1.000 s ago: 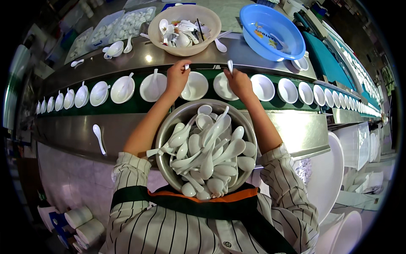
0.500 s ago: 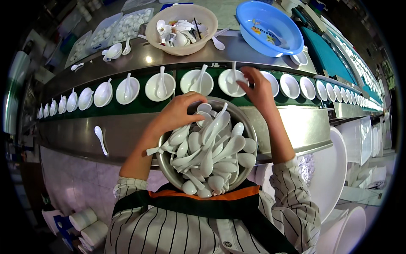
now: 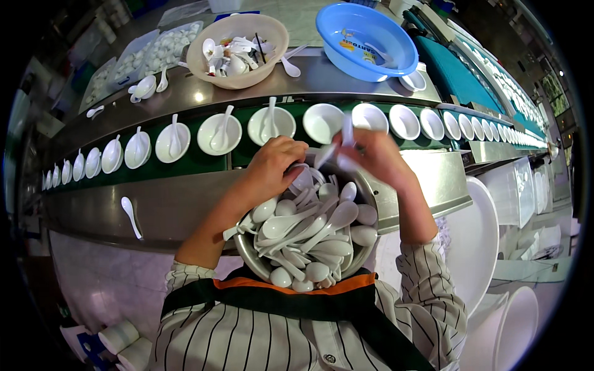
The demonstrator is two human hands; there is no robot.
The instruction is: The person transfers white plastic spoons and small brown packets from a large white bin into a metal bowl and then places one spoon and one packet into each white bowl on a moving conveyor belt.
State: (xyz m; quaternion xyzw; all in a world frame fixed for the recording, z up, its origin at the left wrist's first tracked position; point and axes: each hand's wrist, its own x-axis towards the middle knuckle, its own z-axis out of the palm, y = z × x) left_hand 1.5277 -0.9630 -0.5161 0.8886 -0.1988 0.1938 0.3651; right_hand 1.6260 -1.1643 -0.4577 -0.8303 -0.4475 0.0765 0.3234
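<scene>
A round metal bowl (image 3: 260, 268) heaped with white spoons (image 3: 303, 235) rests against my apron. Over its far right side my right hand (image 3: 373, 156) pinches a white spoon (image 3: 347, 133), blurred by motion; another blurred spoon is beside the fingers. My left hand (image 3: 272, 166) curls at the bowl's far left rim, its thumb against the spoons; what its fingers grip is hidden. Just beyond, white bowls stand in a row on a green conveyor belt (image 3: 236, 159). A bare bowl (image 3: 323, 122) is nearest my right hand. Leftward from the neighbouring bowl (image 3: 286, 122), bowls hold a spoon each.
A beige basin (image 3: 197, 69) of mixed spoons and a blue basin (image 3: 405, 65) stand on the steel ledge behind the belt. One loose spoon (image 3: 130, 216) lies on the near steel edge. Crates of white ware (image 3: 130, 65) are at the far left.
My right hand has left a belt bowl with a spoon in it and come back over the metal bowl, now with a spoon. The belt's bowls have moved left; the view has shifted too.
</scene>
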